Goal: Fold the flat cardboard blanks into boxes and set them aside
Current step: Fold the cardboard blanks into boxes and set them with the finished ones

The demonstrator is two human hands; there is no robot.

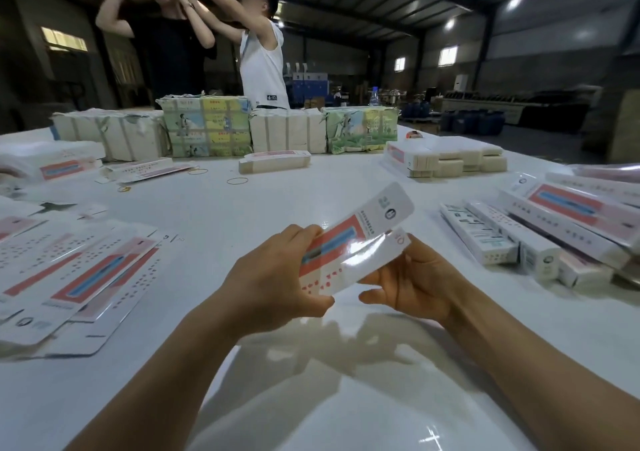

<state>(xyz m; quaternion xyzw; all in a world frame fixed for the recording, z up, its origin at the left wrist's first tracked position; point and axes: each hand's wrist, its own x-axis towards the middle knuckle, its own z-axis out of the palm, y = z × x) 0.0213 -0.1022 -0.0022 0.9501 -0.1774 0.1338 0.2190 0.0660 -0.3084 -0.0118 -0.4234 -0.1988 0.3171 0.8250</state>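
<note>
**Blank held above the counter**

Our left hand (277, 277) grips a glossy white cardboard blank (349, 242) with a red-and-blue panel, tilted over the counter (214, 208); our right hand (412, 284) curls beneath it, holding its lower edge. Its print is too small to read.

Print on the held blank (349, 246) too small; right pile (568, 218) edge-cropped.

Bare table (221, 215) lies open ahead of the hands. Obstacles: flat blanks (69, 270) spread at left, folded boxes (526, 239) piled at right, wrapped bundles (207, 128) walling the far edge.
</note>
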